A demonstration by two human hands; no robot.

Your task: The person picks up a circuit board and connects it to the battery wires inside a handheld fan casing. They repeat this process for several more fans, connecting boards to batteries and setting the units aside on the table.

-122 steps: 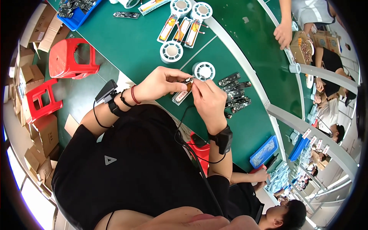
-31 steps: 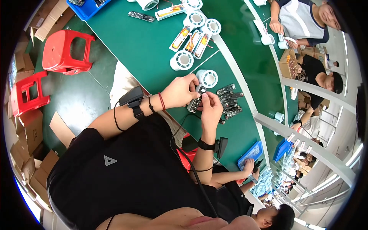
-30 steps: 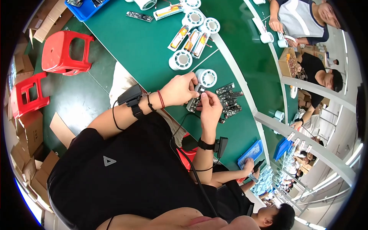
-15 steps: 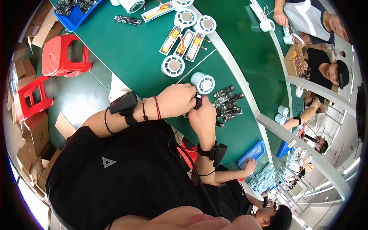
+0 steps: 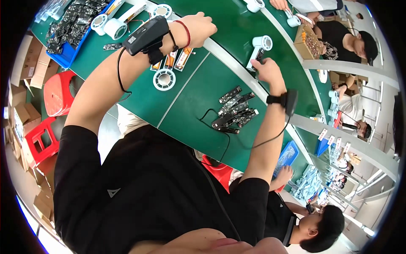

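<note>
My right hand (image 5: 270, 71) reaches over the grey metal rail, its thumb laid across the handle of a pale handheld fan (image 5: 263, 42). A dark circuit board shows in that open handle. My fingers beneath are partly hidden. My left hand (image 5: 202, 30) is stretched out to the far left over the rail, fingers slightly apart and nothing visible in them. Below its wrist are open fan handles with yellow batteries (image 5: 170, 59) and a round fan head (image 5: 164, 79). Nearer me, a cluster of black circuit boards (image 5: 235, 111) lies on the green table.
A blue bin (image 5: 67, 57) heaped with circuit boards stands at the far left, beside more fans (image 5: 115, 28). The rail (image 5: 237, 63) divides my table from a green surface beyond. Red stools (image 5: 59, 93) are at left. A co-worker's hand (image 5: 285, 174) is at a blue tray (image 5: 289, 154).
My hands were together beside a fan at the table's middle; now they are apart. The left has moved far left, the right out past the rail. The view has shifted.
</note>
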